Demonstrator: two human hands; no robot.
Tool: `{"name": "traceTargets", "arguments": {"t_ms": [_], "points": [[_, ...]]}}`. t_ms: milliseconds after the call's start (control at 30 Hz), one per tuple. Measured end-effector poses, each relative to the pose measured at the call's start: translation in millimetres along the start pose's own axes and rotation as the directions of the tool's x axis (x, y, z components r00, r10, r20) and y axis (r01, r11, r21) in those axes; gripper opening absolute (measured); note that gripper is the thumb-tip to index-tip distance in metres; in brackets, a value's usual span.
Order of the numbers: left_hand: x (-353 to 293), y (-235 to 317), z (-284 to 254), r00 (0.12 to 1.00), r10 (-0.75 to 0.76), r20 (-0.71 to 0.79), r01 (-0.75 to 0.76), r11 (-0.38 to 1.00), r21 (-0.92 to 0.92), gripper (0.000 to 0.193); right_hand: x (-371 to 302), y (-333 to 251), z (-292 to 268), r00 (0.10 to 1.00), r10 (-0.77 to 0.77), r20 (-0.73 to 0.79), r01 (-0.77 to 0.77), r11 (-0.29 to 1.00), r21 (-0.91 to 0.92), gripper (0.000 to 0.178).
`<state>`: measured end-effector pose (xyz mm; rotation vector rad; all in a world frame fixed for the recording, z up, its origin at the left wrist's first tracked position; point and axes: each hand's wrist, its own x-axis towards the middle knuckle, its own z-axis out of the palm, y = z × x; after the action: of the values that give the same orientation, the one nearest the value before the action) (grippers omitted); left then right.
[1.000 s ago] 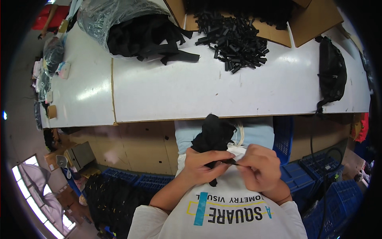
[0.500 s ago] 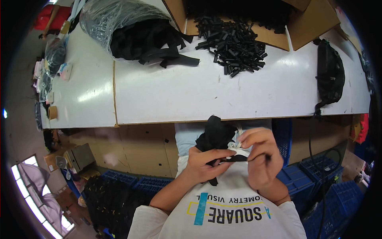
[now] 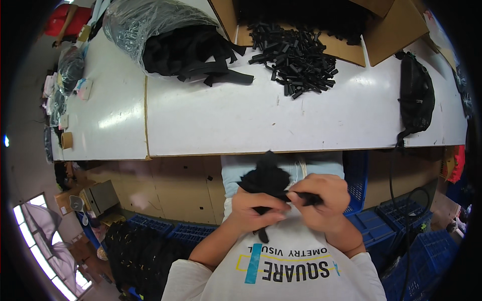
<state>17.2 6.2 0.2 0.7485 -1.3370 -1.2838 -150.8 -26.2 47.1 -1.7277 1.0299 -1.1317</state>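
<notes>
Close to my body, below the table's front edge, my left hand (image 3: 255,209) is closed around a bunch of black fabric strips (image 3: 266,175). The bunch bulges up above my fingers, and one end hangs down under the hand. My right hand (image 3: 325,200) pinches a short black piece (image 3: 309,198) right beside the left fingers. Its thumb points toward the left hand, and the two hands almost touch. How the short piece joins the bunch is hidden between the fingers.
On the white table (image 3: 211,115) lie a clear plastic bag (image 3: 128,35) spilling black strips, a heap of small black plastic parts (image 3: 301,67) before an open cardboard box (image 3: 396,32), and a black waist bag (image 3: 416,95). Blue crates (image 3: 374,231) stand below.
My right hand has come down from above the strip and now pinches a black piece beside the left hand. The black bunch has shifted slightly down and left.
</notes>
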Motion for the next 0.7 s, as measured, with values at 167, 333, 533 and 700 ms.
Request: {"name": "traceTargets", "arguments": {"t_ms": [167,333,533,700], "points": [[-1,14,-5,0.869,-0.478,-0.131,0.367,0.798,-0.479,0.03,-8,4,-9,0.998,0.043,-0.052,-0.026,0.959,0.281,0.013],[5,12,-7,0.894,-0.435,0.106,0.447,0.854,-0.266,0.022,-1,7,-13,0.999,-0.023,0.032,0.012,0.95,0.311,0.019],[11,20,-1,0.978,-0.193,-0.073,0.203,0.966,0.162,0.011,-5,-7,-4,0.886,0.448,-0.12,-0.377,0.846,0.378,0.021],[20,16,4,0.998,0.049,-0.026,-0.039,0.95,0.311,0.013,-7,-4,-6,0.907,0.418,-0.047,-0.367,0.842,0.396,0.013]]}}
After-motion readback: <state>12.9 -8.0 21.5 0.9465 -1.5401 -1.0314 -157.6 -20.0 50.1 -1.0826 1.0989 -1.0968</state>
